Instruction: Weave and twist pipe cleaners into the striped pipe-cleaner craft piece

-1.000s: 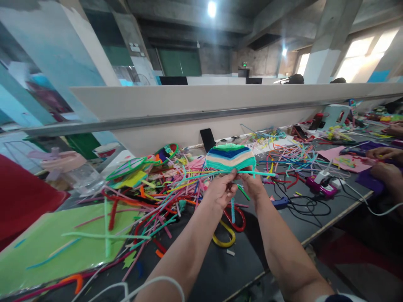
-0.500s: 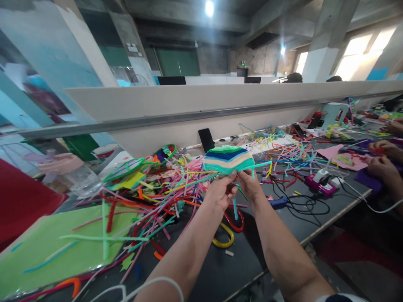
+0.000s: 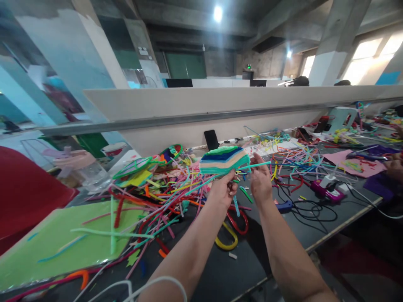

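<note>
Head view: left hand (image 3: 224, 188) pinches a fuzzy, bent-striped panel (image 3: 223, 162) beside right hand (image 3: 261, 183), whose grip is unclear.

Both bare forearms reach forward, the left forearm (image 3: 192, 241) slanting up rightward, the right forearm (image 3: 285, 241) up leftward. The left hand (image 3: 224, 188) pinches, thumb uppermost and fingers curled below. The right hand (image 3: 260, 180) stands raised just beside it, apart, its fingers bent leftward.
</note>
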A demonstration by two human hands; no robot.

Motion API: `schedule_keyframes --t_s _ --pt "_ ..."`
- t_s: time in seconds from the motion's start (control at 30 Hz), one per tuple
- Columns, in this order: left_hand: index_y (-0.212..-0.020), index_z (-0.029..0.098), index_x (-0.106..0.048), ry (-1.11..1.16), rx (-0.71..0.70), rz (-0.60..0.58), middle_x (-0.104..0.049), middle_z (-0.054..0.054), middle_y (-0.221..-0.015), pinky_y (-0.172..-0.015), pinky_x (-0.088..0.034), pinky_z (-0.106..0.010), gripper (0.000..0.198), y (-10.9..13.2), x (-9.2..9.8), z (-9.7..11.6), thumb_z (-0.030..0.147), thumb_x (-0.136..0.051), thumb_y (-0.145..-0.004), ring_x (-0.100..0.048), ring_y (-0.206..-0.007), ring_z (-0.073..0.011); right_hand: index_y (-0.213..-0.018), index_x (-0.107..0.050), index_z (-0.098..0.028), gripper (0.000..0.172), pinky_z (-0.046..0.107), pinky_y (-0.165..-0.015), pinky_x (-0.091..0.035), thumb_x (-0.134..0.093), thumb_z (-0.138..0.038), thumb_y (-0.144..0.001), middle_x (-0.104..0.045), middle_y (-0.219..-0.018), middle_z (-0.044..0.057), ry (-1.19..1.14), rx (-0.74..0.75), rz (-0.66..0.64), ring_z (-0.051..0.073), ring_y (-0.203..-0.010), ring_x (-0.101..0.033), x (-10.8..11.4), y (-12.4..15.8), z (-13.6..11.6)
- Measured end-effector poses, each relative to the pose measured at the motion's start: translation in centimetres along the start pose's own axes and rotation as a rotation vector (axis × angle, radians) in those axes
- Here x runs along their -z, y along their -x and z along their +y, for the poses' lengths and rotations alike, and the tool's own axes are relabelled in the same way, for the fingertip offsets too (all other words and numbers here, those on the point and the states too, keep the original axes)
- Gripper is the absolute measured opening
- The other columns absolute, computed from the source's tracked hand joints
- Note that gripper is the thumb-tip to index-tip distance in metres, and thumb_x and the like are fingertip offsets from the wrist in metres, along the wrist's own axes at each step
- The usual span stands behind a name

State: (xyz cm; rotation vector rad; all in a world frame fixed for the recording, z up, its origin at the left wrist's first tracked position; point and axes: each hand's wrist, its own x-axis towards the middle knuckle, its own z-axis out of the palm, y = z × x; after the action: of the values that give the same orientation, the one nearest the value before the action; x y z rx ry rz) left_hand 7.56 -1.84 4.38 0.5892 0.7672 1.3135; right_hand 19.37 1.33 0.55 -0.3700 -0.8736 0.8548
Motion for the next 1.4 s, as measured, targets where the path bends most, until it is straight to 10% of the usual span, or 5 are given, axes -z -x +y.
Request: schedule_keyframes --t_s 1.0,1.17,1.4 --pt "-0.079 0.01 -0.06 -0.099 0.072 -0.009 -0.063 -0.001 -0.066 -0.029 -0.029 -0.013 0.023 -0.3 0.0 -0.9 0.018 -0.077 -0.066 -0.049 -0.037 -0.0041 -0.072 -0.059 -0.017 0.021 0.024 -0.063 -0.043 -0.067 -0.036 -0.075 -0.06 -0.065 -0.002 0.322 0.01 0.184 0.011 -0.062 -0.054 0.1 0.1 -0.1" --pt "-0.07 0.01 -0.059 0.001 0.047 -0.111 -0.065 -0.005 -0.075 -0.062 -0.056 -0.017 0.013 1.6 -1.6 -0.9 0.0 -0.068 -0.069 -0.069 -0.076 -0.0153 -0.066 -0.052 -0.018 0.025 0.023 -0.06 -0.043 -0.068 -0.036 -0.072 -0.056 -0.06 -0.004 0.189 -0.017 0.319 0.01 -0.057 -0.052 0.6 -1.0 -0.2" --pt "-0.071 0.012 -0.056 0.17 -0.022 -0.083 -0.065 -0.005 -0.075 -0.083 -0.056 -0.028 0.024 1.0 -1.5 -1.8 -0.011 -0.058 -0.064 -0.068 -0.088 -0.0186 -0.066 -0.052 -0.018 0.027 0.024 -0.058 -0.043 -0.07 -0.038 -0.071 -0.056 -0.059 -0.005 0.261 -0.022 0.311 0.01 -0.056 -0.053 0.0 -0.1 0.5"
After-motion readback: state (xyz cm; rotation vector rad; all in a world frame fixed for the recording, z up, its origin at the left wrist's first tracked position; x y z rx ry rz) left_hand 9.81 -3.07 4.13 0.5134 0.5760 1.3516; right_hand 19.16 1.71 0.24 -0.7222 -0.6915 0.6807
